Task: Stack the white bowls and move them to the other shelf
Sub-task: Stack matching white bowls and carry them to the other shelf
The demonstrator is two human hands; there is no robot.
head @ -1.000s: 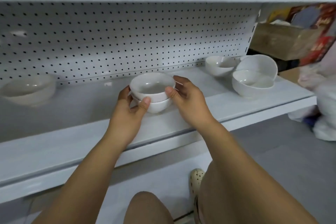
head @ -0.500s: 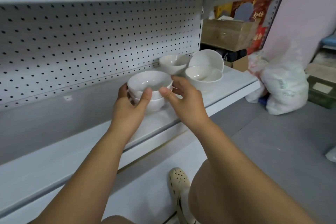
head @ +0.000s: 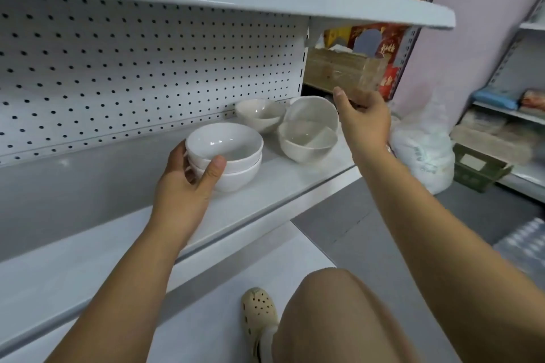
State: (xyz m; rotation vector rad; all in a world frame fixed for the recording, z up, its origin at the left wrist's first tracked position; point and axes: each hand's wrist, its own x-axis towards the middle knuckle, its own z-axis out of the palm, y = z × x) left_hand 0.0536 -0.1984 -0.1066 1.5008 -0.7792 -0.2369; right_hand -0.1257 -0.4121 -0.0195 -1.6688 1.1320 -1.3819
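My left hand (head: 188,183) grips the stack of two white bowls (head: 224,156), thumb pressed against the near side where the two rims meet and fingers wrapped around the far left side. The stack sits on the white shelf (head: 265,194), roughly at its middle depth, in front of the pegboard back panel (head: 147,68). To the right of the stack, farther along the same shelf, are more white bowls: a single bowl (head: 259,115) close to the pegboard, and just beside it a pair (head: 308,138), one upright with another tilted on edge and leaning into it from behind. My right hand (head: 364,121) is in the air past that pair, near the shelf's right end, fingers spread and holding nothing, the thumb pointing up; it touches no bowl that I can make out. Behind it stands a cardboard box (head: 342,68) with red packaging around it. Farther right, on the grey floor, a white plastic bag (head: 421,150) sits beside a dark green basket (head: 477,171). Below, my knee and a perforated cream shoe (head: 259,315) show over the lowest shelf.
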